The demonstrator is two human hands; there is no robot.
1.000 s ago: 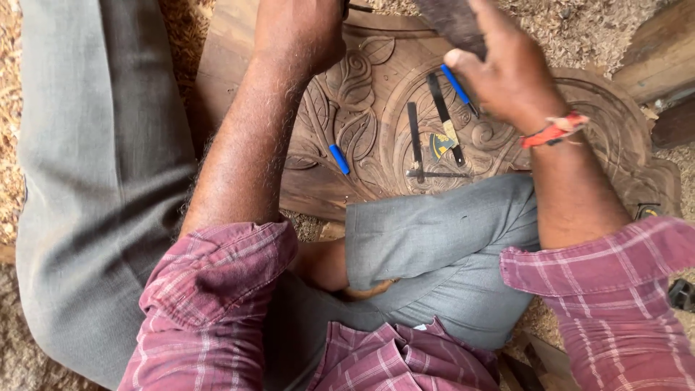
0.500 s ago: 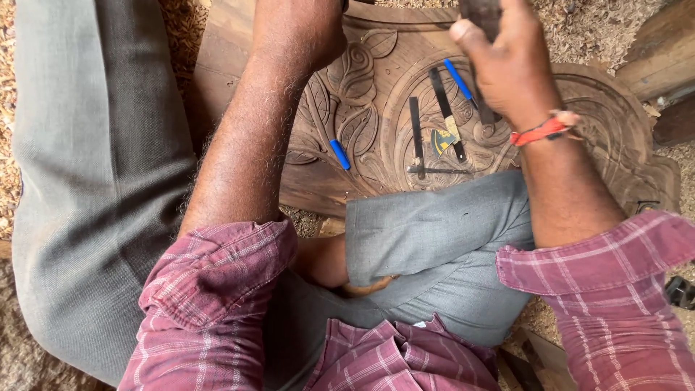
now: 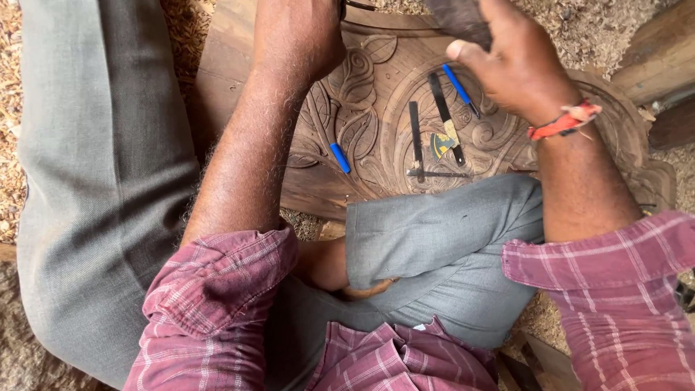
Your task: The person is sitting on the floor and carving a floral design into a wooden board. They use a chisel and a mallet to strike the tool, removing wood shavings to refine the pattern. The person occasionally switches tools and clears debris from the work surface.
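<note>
My left hand point(image 3: 300, 36) is a closed fist at the top edge, resting on the carved wooden panel point(image 3: 362, 94). A thin dark metal tool point(image 3: 352, 6) pokes out beside it, mostly cut off by the frame. My right hand point(image 3: 514, 65), with an orange thread band on the wrist, hovers over the panel's upper right and grips a dark wooden block point(image 3: 456, 16) like a mallet. Below that hand, several chisels point(image 3: 416, 137) lie on the leaf carving, along with a blue-handled tool point(image 3: 460, 85) and a small yellow-and-black tool point(image 3: 441, 143).
A short blue piece point(image 3: 339, 157) lies on the carving near my left forearm. My grey-trousered knee point(image 3: 441, 239) covers the panel's near edge, and my other leg point(image 3: 94, 181) stretches along the left. Wood shavings point(image 3: 579, 29) cover the ground. Timber pieces point(image 3: 662, 65) sit at the right.
My right hand with the dark block swung slightly left and up, then came back right. The left fist and the tools on the panel stayed put.
</note>
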